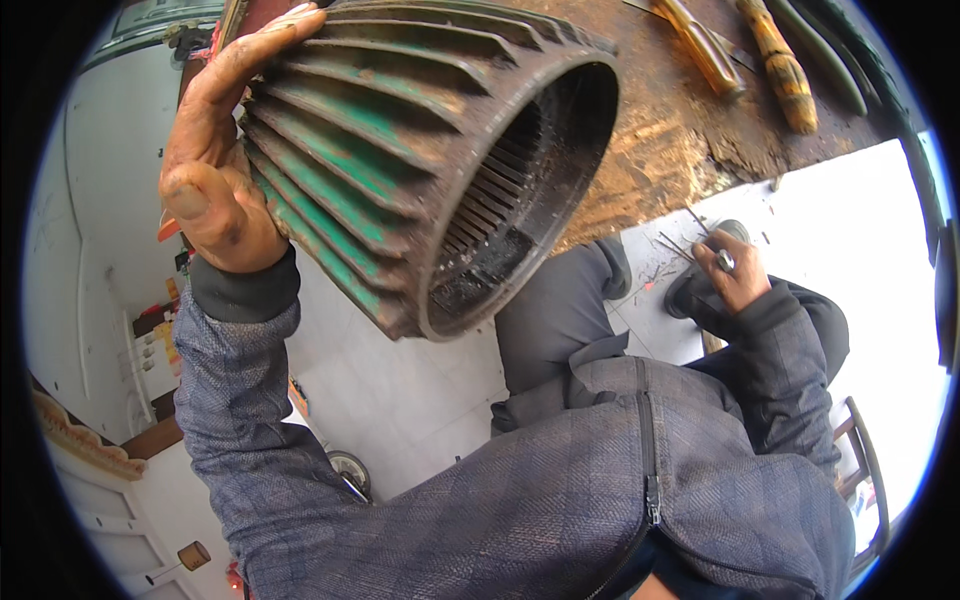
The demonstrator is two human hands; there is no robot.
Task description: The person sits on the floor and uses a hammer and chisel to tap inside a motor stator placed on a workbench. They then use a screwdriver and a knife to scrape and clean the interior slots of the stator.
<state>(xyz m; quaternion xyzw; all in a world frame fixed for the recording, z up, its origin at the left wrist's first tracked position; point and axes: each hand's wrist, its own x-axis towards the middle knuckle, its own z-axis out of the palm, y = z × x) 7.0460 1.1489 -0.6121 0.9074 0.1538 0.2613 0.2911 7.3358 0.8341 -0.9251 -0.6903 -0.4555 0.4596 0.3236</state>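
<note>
A finned electric motor housing (375, 165), worn green and caked with brown grime, lies on its side on the wooden workbench (640, 185). Its round open end faces me and to the right, showing the slotted core (497, 195) inside. My left hand (220, 150) grips the housing's left end, fingers over the top and thumb toward me. Lower down at the right, beyond the bench edge, my right hand (735, 268) is closed around a slim tool with a shiny metal end (725, 261). Thin dark prongs project past the fingers; the tool's exact kind is unclear.
On the bench's far right lie an amber-handled screwdriver (703, 50), a tool with a worn wooden handle (782, 75) and a dark-handled tool (828, 58). Dark scraps (655, 275) litter the pale floor near my shoes. A chair (865, 470) stands at the lower right.
</note>
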